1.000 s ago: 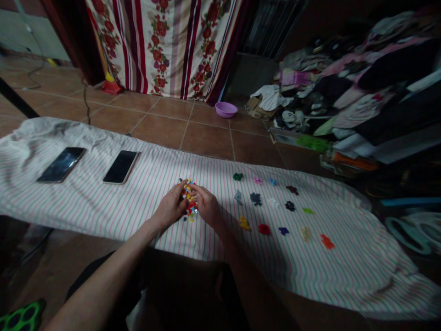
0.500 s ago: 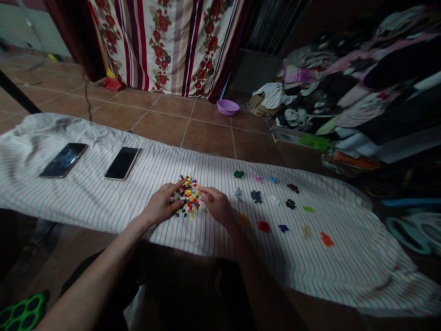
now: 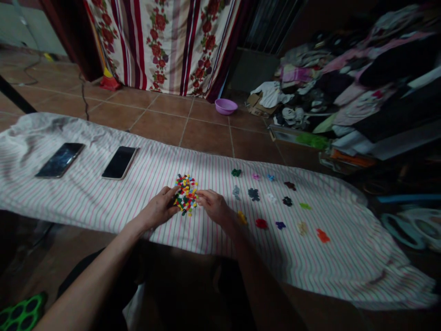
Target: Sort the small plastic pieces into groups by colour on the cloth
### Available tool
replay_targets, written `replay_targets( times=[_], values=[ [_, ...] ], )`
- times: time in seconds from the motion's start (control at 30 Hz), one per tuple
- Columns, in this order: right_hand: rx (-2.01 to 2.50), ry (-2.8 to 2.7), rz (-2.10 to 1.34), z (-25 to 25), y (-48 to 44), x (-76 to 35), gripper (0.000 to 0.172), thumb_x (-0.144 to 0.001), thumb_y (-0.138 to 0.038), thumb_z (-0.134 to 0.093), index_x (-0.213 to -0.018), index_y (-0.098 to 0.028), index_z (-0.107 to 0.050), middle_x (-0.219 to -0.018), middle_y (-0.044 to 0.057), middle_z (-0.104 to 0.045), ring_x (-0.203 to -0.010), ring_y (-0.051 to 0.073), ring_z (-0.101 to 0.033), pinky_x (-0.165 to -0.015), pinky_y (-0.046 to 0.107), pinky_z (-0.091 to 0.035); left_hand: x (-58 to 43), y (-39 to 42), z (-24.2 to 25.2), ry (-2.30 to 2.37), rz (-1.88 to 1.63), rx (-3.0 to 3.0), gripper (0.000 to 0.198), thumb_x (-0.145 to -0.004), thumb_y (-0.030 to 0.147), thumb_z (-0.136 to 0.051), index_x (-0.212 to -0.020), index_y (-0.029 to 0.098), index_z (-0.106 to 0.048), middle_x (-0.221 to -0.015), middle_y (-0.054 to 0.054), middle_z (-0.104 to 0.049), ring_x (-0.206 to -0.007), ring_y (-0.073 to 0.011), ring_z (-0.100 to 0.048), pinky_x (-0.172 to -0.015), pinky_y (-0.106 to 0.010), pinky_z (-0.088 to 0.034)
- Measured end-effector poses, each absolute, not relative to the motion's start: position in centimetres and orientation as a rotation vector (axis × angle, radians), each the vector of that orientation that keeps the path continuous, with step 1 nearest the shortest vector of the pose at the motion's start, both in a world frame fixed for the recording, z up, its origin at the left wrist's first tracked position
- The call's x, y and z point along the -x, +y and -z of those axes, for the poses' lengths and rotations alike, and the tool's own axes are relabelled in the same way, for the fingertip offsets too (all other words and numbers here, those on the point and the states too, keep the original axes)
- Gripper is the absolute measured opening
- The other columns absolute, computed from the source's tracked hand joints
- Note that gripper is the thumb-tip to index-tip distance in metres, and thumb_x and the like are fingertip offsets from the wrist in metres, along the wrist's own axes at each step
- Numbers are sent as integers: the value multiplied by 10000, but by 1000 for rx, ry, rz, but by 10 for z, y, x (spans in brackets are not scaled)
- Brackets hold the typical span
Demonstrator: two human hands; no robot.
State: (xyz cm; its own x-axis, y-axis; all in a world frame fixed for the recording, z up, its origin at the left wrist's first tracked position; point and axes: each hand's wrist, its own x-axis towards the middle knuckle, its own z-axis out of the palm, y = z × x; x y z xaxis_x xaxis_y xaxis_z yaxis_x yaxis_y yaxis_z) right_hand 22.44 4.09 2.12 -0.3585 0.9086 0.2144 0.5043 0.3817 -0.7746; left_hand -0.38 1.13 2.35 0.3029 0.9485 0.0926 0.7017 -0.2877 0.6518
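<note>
L hand (image 3: 156, 211) & R hand (image 3: 215, 206) flank coloured-bits pile (image 3: 186, 194) on striped cloth (image 3: 103, 202). Fingertips touch its sides. Pinching or not: can't tell. Pile's long axis runs near-to-far.

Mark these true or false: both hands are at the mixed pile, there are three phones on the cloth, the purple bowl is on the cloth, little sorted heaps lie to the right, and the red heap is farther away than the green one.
1. The left hand and right hand flank the mixed pile. True.
2. Three phones lie on the striped cloth. False: there are two phones, left of the hands.
3. The purple bowl stands on the cloth. False: it stands on the tiled floor beyond it.
4. Small single-colour heaps lie right of the right hand. True.
5. The red heap lies farther from the person than the green heap. False: the red heap is nearer.
</note>
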Motion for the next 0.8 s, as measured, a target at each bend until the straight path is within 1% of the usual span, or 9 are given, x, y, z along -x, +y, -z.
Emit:
replay_targets(
  times=[0.13, 0.3, 0.37, 0.5, 0.57, 0.63, 0.73, 0.8],
  values=[
    [1167, -2014, -724, -23, 45, -215, 314, -858, -131, -486, -1114, -191, -656, -1021, 77, -685, -832, 150, -672, -783, 293, -551, 2, 15, -20, 1466, -781, -2052, 548, -833, 277, -545, -1364, 215, -425, -1010, -53, -535, -847, -160, -604, -785, -329, -532],
    [1066, -2008, -611, -25, 49, -205, 293, -872, -128, -459, -1060, -177, -678, -1045, 94, -686, -993, 178, -643, -897, 314, -514, 0, 18, -27, 1472, -858, -1977, 456, -855, 234, -459, -1306, 171, -492, -1012, -69, -578, -825, -151, -613, -790, -325, -536],
    [1073, -1989, -576, -25, 51, -203, 298, -875, -123, -444, -1042, -185, -684, -1035, 86, -690, -997, 177, -639, -910, 315, -507, -1, 23, -31, 1489, -901, -1964, 428, -861, 206, -418, -1274, 172, -527, -1028, -73, -611, -875, -158, -619, -830, -329, -526],
    [1152, -1984, -522, -23, 53, -203, 331, -875, -104, -412, -1024, -201, -691, -1013, 71, -697, -973, 180, -640, -900, 322, -508, -5, 42, -30, 1579, -1016, -1934, 398, -834, 136, -380, -1152, 175, -616, -1095, -79, -643, -1044, -186, -591, -946, -361, -483],
    [1177, -2005, -485, -21, 54, -202, 337, -878, -105, -403, -1022, -198, -694, -1015, 75, -695, -980, 191, -633, -909, 340, -504, -8, 53, -26, 1640, -1005, -1923, 400, -816, 127, -406, -1153, 170, -618, -1133, -86, -645, -1087, -207, -570, -973, -394, -470],
    [1188, -2022, -453, -18, 54, -202, 334, -885, -113, -402, -1023, -193, -696, -1019, 80, -693, -995, 201, -621, -926, 357, -496, -13, 62, -21, 1681, -983, -1928, 448, -796, 92, -400, -1190, 156, -603, -1149, -97, -648, -1108, -221, -556, -989, -418, -458],
    [1193, -2043, -449, -15, 56, -201, 340, -889, -112, -403, -1040, -199, -694, -1028, 81, -689, -1008, 203, -611, -940, 365, -489, -19, 71, -16, 1712, -978, -1943, 519, -778, 56, -388, -1254, 159, -566, -1140, -92, -651, -1096, -220, -550, -977, -412, -465],
    [1197, -2050, -457, -15, 56, -201, 340, -890, -116, -409, -1057, -207, -692, -1035, 79, -687, -1010, 201, -609, -943, 365, -489, -21, 74, -14, 1733, -967, -1976, 518, -782, 55, -388, -1252, 173, -571, -1114, -84, -652, -1063, -215, -551, -958, -400, -472]
  ],
)
